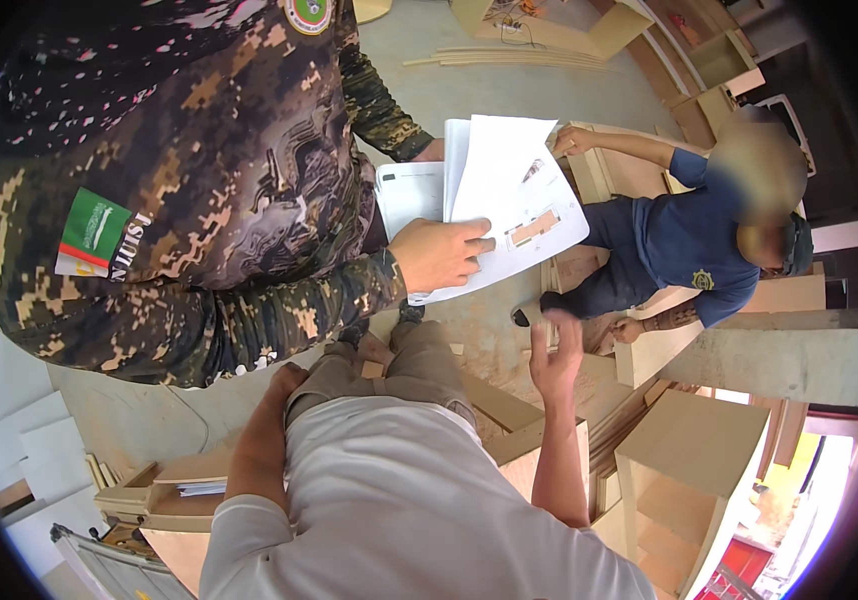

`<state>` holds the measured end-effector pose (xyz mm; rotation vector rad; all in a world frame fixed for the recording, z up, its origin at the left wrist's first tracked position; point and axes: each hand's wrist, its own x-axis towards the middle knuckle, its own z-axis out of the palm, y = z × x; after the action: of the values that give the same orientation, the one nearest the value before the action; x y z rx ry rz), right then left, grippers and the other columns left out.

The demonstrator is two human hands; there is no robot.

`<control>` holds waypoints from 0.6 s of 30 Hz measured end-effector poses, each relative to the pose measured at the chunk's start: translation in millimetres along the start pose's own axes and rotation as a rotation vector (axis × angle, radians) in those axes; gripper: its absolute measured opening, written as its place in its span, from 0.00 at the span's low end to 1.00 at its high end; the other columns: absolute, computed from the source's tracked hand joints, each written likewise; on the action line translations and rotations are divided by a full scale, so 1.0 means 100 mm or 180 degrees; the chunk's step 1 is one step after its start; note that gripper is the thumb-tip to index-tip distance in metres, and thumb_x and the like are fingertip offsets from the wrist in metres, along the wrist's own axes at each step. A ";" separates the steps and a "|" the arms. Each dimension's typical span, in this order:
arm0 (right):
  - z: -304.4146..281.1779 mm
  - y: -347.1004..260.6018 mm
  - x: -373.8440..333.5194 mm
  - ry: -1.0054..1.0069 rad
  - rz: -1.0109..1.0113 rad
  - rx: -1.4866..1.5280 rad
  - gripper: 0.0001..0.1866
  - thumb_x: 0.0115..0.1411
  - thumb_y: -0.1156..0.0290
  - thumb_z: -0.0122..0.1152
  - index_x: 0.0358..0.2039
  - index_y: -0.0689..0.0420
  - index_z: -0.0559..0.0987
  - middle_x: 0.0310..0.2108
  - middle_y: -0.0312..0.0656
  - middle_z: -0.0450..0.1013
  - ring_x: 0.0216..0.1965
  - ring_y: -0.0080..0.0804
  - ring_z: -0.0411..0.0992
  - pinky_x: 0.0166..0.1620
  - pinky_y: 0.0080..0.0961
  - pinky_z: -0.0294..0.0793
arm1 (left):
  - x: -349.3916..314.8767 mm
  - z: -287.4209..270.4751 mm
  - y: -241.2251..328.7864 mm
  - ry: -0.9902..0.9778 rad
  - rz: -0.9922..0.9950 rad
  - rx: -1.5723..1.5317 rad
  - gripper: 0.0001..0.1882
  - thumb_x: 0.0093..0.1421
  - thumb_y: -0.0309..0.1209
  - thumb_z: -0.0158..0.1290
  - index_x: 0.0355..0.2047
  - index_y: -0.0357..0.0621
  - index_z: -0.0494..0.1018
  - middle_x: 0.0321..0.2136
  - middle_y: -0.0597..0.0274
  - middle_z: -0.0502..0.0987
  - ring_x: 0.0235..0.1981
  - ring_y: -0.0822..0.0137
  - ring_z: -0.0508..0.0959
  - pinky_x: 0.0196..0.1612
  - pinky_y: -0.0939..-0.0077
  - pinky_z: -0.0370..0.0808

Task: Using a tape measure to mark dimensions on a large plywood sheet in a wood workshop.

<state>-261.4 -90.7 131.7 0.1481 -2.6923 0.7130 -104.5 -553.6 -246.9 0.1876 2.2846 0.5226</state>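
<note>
My right hand [557, 358] is raised in front of me at the right, holding nothing, its thumb and fingers apart. It is nearest to the sheaf of printed papers [494, 205], without touching it. My left hand [289, 379] hangs by the hip of my khaki trousers [417, 365]; its fingers are mostly hidden, so its grip does not show. A person in a camouflage long-sleeved shirt [239, 200] holds the papers. That person's hand [441, 255] lies on the lower edge of the sheets, which bear small drawings.
Another person in a dark blue shirt [687, 235] sits on the right among wooden boards. An open plywood cabinet box [694, 440] stands at the lower right. White panels [24, 450] lean at the left. Long wooden strips [504, 57] lie on the floor at the back.
</note>
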 end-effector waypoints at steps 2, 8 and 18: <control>-0.12 -0.38 0.45 0.0191 -0.0217 0.0028 0.11 0.54 0.75 0.65 0.39 0.61 0.77 0.37 0.48 0.74 0.41 0.49 0.72 0.45 0.38 0.71 | 0.19 0.20 -0.10 -0.0068 -0.0034 -0.0032 0.20 0.55 0.48 0.48 0.40 0.53 0.82 0.44 0.51 0.80 0.49 0.51 0.78 0.53 0.62 0.75; -0.40 -1.03 0.84 -0.0329 -0.1539 0.0184 0.17 0.54 0.72 0.63 0.44 0.62 0.77 0.26 0.47 0.74 0.27 0.47 0.73 0.32 0.38 0.72 | 0.05 -0.04 0.04 -0.0164 0.0115 0.0005 0.20 0.56 0.47 0.48 0.41 0.54 0.81 0.44 0.52 0.79 0.49 0.50 0.77 0.54 0.62 0.74; 0.28 -0.41 0.49 -0.1523 0.0407 -0.0595 0.30 0.59 0.64 0.57 0.60 0.63 0.68 0.14 0.49 0.72 0.18 0.50 0.74 0.28 0.40 0.73 | 0.01 0.36 -0.51 -0.0357 -0.0255 -0.0241 0.18 0.62 0.42 0.45 0.45 0.50 0.78 0.46 0.50 0.78 0.48 0.53 0.78 0.54 0.63 0.75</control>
<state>-308.0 -140.9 146.1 0.1103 -3.2336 0.5048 -78.3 -588.3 -291.6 0.0854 2.1502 0.5424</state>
